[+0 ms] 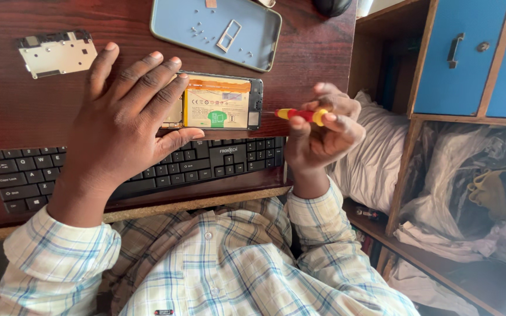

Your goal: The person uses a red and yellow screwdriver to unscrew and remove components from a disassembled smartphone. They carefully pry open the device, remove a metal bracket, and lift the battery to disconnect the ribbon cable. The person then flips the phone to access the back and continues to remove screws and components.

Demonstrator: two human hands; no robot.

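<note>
An opened phone with its back off lies on the dark wooden desk, showing a yellow and orange battery. My left hand lies flat on the phone's left part, fingers spread, pinning it down. My right hand grips a small red and yellow screwdriver, its tip pointing left at the phone's right end.
A light blue phone back cover with several tiny screws and a small frame on it lies above. A silver metal plate rests at upper left. A black keyboard sits at the desk's front edge. Shelves with cloth and bags stand right.
</note>
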